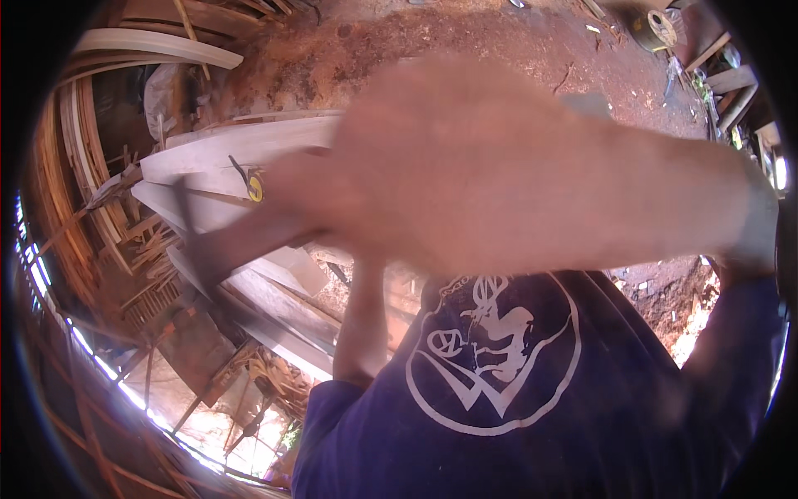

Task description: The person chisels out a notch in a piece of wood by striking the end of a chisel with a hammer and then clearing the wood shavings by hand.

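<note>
One blurry hammer (258, 239) sticks out left of your grip. Pale boards (204, 156) lie beyond, with a round yellow thing (256, 186). Your right hand (320, 193) curls tight round the handle, arm raised sideways. Your left hand is hidden; I can't tell its grip. Lower right, your blue shirt (573, 441) shows white letter shapes in a ring.

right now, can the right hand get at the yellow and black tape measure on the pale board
Probably not without freeing it first: the right hand looks closed around the hammer. The tape measure shows beside the blurred fingers, so the way looks fairly free, though depth is hard to judge.
</note>
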{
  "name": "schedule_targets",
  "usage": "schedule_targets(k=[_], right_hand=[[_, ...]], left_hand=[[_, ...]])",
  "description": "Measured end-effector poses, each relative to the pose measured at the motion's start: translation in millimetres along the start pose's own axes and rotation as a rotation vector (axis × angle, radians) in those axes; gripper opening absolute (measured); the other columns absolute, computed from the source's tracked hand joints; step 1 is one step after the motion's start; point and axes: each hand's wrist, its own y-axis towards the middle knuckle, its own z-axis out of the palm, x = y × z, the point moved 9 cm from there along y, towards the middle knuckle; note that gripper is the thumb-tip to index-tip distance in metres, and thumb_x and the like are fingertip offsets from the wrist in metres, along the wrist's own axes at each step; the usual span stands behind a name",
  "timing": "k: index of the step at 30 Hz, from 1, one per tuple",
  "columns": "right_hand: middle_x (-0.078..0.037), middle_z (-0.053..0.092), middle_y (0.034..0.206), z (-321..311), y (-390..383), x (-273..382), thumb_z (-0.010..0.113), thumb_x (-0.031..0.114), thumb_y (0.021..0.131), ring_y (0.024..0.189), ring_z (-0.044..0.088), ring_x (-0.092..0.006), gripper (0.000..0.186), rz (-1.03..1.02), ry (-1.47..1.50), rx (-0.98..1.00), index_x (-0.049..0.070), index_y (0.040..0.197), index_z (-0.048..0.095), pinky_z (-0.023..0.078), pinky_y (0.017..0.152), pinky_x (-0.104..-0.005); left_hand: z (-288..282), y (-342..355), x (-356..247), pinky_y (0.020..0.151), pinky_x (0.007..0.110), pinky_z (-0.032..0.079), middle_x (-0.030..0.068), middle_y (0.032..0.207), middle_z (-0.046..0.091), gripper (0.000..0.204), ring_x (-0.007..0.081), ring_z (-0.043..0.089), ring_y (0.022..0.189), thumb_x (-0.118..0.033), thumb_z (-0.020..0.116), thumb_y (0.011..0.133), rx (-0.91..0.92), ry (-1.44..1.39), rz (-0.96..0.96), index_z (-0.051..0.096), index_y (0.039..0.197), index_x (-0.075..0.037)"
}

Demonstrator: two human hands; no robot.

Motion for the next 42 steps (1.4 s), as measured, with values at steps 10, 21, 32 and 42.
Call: schedule_targets(k=[10, 21, 32, 42], right_hand=[[-0.006, 0.077, 0.105, -0.2, -2.3, 2.2, 0.069, 0.022, 0.09, 0.104, 0.073, -0.0243, 0.021, 0.029, 0.025, 0.01, 0.016, 0.108, 0.079, 0.061, 0.087, -0.0388], [-0.005, 0.078, 0.094, 19.6, -2.1, 3.5, 0.074, 0.02, 0.085, 0.094, 0.076, -0.0256, 0.021, 0.05, -0.188, 0.19, 0.016, 0.104, 0.079, 0.062, 0.078, -0.0388], [-0.006, 0.078, 0.101, 27.9, -1.6, 6.9, 0.076, 0.015, 0.086, 0.099, 0.076, -0.0271, 0.022, 0.06, -0.206, 0.281, 0.012, 0.107, 0.078, 0.062, 0.082, -0.0404], [-0.008, 0.078, 0.103, 24.7, 0.7, 10.9, 0.071, 0.02, 0.09, 0.099, 0.075, -0.0286, 0.025, 0.043, -0.251, 0.264, 0.016, 0.114, 0.077, 0.062, 0.082, -0.0415]], left_hand=[[1.6, -9.2, 6.6, 0.091, 0.038, 0.053, 0.0145, 0.116, 0.065, 0.04, 0.0241, 0.065, 0.102, -0.014, 0.071, 0.097, -0.02, 0.078, 0.028, 0.051, 0.127, 0.003], [4.4, -12.6, 13.9, 0.091, 0.038, 0.053, 0.0147, 0.116, 0.065, 0.039, 0.0247, 0.065, 0.103, -0.015, 0.07, 0.098, -0.021, 0.115, 0.037, 0.051, 0.126, 0.003], [7.9, -16.3, 18.0, 0.091, 0.039, 0.053, 0.0149, 0.116, 0.065, 0.039, 0.0253, 0.064, 0.104, -0.017, 0.07, 0.098, -0.012, 0.147, 0.053, 0.052, 0.126, 0.003], [12.0, -18.0, 21.9, 0.091, 0.039, 0.053, 0.015, 0.116, 0.065, 0.038, 0.0258, 0.064, 0.105, -0.018, 0.069, 0.099, -0.006, 0.161, 0.06, 0.052, 0.126, 0.003]])
